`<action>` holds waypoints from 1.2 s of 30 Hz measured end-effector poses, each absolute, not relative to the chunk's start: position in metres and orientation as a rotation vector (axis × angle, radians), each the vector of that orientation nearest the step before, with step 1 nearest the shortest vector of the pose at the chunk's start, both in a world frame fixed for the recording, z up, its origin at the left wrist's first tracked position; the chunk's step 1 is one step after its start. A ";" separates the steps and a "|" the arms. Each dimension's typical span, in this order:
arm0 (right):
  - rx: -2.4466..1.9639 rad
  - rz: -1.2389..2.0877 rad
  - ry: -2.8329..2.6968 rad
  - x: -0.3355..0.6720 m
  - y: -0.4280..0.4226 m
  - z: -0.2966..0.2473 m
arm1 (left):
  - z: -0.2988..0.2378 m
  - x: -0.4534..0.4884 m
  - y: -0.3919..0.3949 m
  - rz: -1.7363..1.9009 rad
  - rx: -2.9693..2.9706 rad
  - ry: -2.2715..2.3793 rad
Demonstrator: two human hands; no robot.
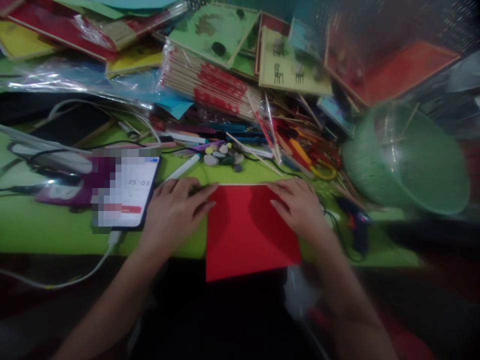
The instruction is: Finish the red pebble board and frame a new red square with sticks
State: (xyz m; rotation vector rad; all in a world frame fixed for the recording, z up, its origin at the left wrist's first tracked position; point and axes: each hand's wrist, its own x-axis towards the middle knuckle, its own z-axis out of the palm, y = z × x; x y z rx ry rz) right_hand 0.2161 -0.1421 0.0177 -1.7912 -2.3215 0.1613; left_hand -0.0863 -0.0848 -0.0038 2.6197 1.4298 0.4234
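Observation:
A red sheet of paper or card (251, 235) lies at the table's front edge, its lower part reaching past that edge. Along its far side runs a thin pale strip (243, 184), perhaps a stick. My left hand (178, 210) grips the sheet's far left corner between thumb and fingers. At the far right corner, my right hand (300, 205) does likewise. Fingertips of both hands meet the pale strip's ends. A phone (129, 195) showing a timer lies just left of my left hand. Right of my right hand is a dark glue gun (354, 225).
Beyond the sheet lie several pebbles (225, 156), markers (183, 167) and orange-handled scissors (311, 160). A green bowl (405, 155) stands tilted at right. Packed sticks (210, 82) and framed coloured panels (213, 30) pile up behind. A white cable (93, 272) hangs at front left.

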 end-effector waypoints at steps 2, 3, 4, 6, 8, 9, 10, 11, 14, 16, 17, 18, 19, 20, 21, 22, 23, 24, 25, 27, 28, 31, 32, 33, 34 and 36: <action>-1.806 0.159 -2.321 0.215 -0.142 0.019 | -0.002 -0.085 -0.085 0.412 2.624 1.433; -1.814 0.157 -2.325 0.214 -0.142 0.020 | -0.002 -0.085 -0.085 0.403 2.627 1.435; -1.819 0.155 -2.329 0.214 -0.142 0.020 | -0.001 -0.085 -0.086 0.396 2.629 1.437; -1.823 0.153 -2.334 0.213 -0.142 0.021 | 0.000 -0.084 -0.086 0.392 2.631 1.439; -1.821 0.151 -2.332 0.212 -0.142 0.021 | 0.000 -0.083 -0.086 0.396 2.634 1.441; -1.819 0.147 -2.326 0.212 -0.142 0.020 | 0.000 -0.083 -0.086 0.401 2.636 1.439; -1.815 0.145 -2.320 0.213 -0.142 0.019 | 0.000 -0.083 -0.086 0.409 2.636 1.438; -1.807 0.144 -2.314 0.214 -0.142 0.018 | -0.001 -0.084 -0.086 0.421 2.633 1.437; -1.759 0.119 -2.300 0.217 -0.141 0.014 | -0.004 -0.085 -0.084 0.480 2.594 1.436; -1.723 0.079 -2.289 0.219 -0.141 0.013 | -0.006 -0.086 -0.083 0.522 2.557 1.448; -1.713 0.057 -2.281 0.219 -0.141 0.012 | -0.007 -0.087 -0.083 0.537 2.544 1.456; -1.707 0.037 -2.275 0.220 -0.141 0.012 | -0.007 -0.087 -0.083 0.544 2.537 1.461; -1.707 0.019 -2.273 0.220 -0.141 0.011 | -0.008 -0.087 -0.083 0.542 2.537 1.463; -1.711 0.001 -2.274 0.220 -0.141 0.010 | -0.008 -0.087 -0.083 0.534 2.542 1.461; -1.716 -0.014 -2.281 0.220 -0.141 0.010 | -0.007 -0.086 -0.083 0.524 2.551 1.459; -1.721 -0.026 -2.291 0.219 -0.140 0.009 | -0.007 -0.085 -0.083 0.512 2.560 1.458; -1.725 -0.036 -2.302 0.219 -0.140 0.008 | -0.007 -0.085 -0.083 0.500 2.568 1.459; -1.725 -0.044 -2.312 0.219 -0.140 0.008 | -0.007 -0.084 -0.083 0.490 2.575 1.464; -1.722 -0.049 -2.317 0.219 -0.140 0.007 | -0.007 -0.083 -0.083 0.481 2.580 1.471; -1.701 -0.069 -2.303 0.219 -0.140 0.007 | -0.006 -0.082 -0.083 0.461 2.592 1.486; -1.685 -0.084 -2.281 0.219 -0.141 0.007 | -0.006 -0.081 -0.082 0.451 2.597 1.492; -1.641 -0.135 -2.172 0.221 -0.142 0.011 | -0.007 -0.081 -0.081 0.429 2.611 1.494; -1.630 -0.147 -2.136 0.222 -0.143 0.013 | -0.008 -0.081 -0.081 0.427 2.613 1.496; -1.620 -0.153 -2.104 0.222 -0.145 0.015 | -0.008 -0.081 -0.080 0.426 2.616 1.497; -1.608 -0.154 -2.074 0.223 -0.146 0.018 | -0.009 -0.081 -0.080 0.424 2.619 1.500; -1.582 -0.142 -2.026 0.223 -0.151 0.023 | -0.009 -0.081 -0.079 0.416 2.629 1.508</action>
